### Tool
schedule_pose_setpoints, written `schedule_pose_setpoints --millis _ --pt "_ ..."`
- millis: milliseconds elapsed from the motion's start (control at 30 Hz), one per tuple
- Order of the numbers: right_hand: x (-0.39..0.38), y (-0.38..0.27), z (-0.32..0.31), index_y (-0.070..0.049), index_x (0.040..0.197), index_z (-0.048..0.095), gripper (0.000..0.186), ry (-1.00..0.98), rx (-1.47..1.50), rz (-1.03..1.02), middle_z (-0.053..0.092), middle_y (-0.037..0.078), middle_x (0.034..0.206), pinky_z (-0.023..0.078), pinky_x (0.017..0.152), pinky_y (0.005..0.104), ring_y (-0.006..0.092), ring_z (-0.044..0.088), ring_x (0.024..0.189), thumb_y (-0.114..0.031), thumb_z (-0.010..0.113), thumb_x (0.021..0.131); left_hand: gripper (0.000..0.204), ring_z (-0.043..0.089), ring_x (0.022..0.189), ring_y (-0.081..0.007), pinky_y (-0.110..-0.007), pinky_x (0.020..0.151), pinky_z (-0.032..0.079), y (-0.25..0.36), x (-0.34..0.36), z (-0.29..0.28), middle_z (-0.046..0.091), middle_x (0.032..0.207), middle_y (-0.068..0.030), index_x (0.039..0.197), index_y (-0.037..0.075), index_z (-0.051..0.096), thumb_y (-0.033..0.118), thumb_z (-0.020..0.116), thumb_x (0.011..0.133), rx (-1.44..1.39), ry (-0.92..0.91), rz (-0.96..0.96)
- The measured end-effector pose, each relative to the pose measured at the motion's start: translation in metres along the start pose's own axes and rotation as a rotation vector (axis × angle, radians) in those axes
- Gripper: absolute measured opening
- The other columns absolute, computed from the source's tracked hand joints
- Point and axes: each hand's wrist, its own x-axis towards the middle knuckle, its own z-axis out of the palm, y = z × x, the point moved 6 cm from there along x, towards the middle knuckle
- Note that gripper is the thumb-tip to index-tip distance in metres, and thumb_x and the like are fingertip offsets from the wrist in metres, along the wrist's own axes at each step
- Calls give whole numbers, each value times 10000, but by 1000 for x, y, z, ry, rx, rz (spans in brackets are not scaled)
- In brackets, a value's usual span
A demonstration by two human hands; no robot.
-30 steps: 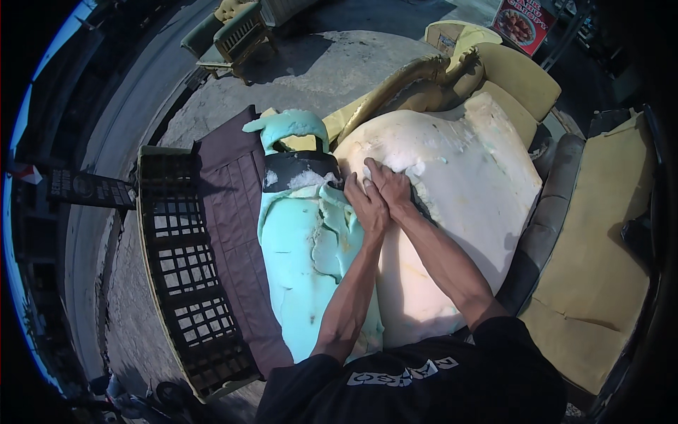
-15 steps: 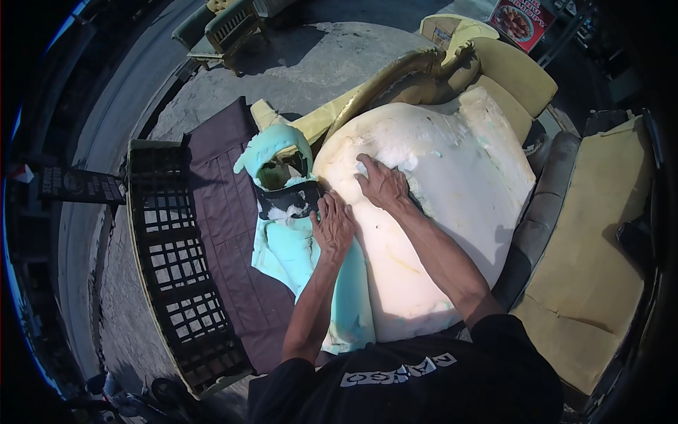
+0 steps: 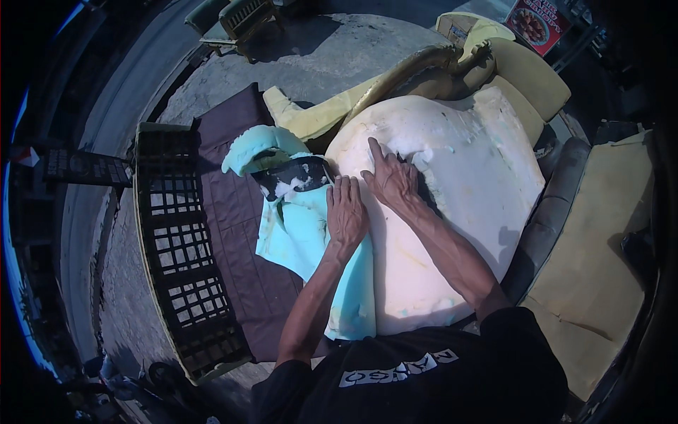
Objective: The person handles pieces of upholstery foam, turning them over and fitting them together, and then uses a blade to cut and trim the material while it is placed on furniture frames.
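My left hand lies on the crumpled turquoise foam, fingers stretched out side by side along its right side, beside the pale pink foam slab. My right hand rests on the pink slab, index finger extended and fingers apart, next to a torn gouge with a dark hollow. A black band with white torn bits crosses the turquoise foam, below a curled flap of the same foam. Dark purple fabric lies under and left of the turquoise foam.
A black lattice frame borders the left; a grey padded piece and mustard cushion the right. Gold carved furniture and yellow cushions stand behind. An armchair stands on the pavement; a road runs left.
My hands have separated: the left went lower onto the turquoise foam, the right stays on the pink slab with index finger now extended. The turquoise foam has shifted leftward and its upper flap has folded down.
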Motion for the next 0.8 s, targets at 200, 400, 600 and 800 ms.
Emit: schedule_pose_setpoints --millis 200,400,600,800 --pt "-56 -23 7 -115 1454 489 559 270 515 -105 675 145 1091 576 791 451 357 709 958 -250 651 936 702 381 1445 -439 -476 1198 333 11 -23 48 446 1492 -280 1515 -56 353 260 626 951 -938 -50 -334" --pt "-57 6 81 -51 1191 680 280 199 711 -173 718 172 965 568 735 378 284 720 809 -188 622 954 727 354 1473 -432 -493 1219 271 2 -51 60 387 1593 -226 1574 13 343 363 551 972 9 -93 1" --pt "-53 38 109 -11 1159 677 226 133 865 31 653 57 740 496 658 273 103 608 687 -118 582 985 645 393 1465 -344 -485 1159 333 -36 -90 62 373 1620 -199 1561 -7 366 297 492 1006 -66 -143 -225" --pt "-50 53 125 -19 1083 686 184 181 857 54 652 40 729 483 658 257 80 601 692 -84 567 958 592 424 1449 -280 -498 1108 355 -75 -130 64 387 1629 -138 1525 16 440 292 492 1004 58 -271 -223"
